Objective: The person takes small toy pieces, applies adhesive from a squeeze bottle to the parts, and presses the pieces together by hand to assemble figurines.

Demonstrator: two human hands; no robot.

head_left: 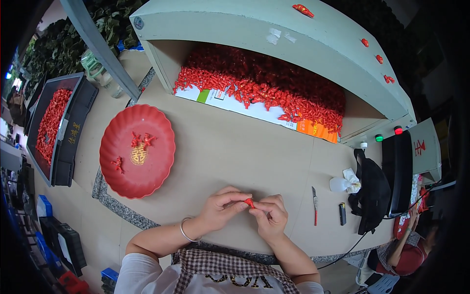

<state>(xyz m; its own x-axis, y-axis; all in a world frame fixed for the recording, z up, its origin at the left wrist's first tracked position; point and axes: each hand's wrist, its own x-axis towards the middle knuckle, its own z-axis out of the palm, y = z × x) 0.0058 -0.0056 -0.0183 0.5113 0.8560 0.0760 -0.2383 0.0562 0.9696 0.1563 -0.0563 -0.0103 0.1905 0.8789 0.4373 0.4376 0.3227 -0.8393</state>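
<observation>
Near the table's front edge, my left hand [221, 208] and my right hand [270, 214] meet fingertip to fingertip. Between them they pinch a small red plastic piece [249, 202], each hand gripping it with thumb and forefinger. To the left, a red scalloped plate [156, 169] carries a few similar red pieces [142, 140]. Ahead of my hands, a large heap of small red pieces [264, 93] spills over a white and orange cardboard strip inside a pale green cabinet [274, 41]. The fine shape of the piece I hold is mostly covered by my fingers.
On the right lie a craft knife [315, 206], a black lighter-like object [342, 213], a small white bottle [338, 184] and a black bag [374, 191]. A dark crate [73, 132] of red pieces stands far left. Another person [409, 255] sits at lower right.
</observation>
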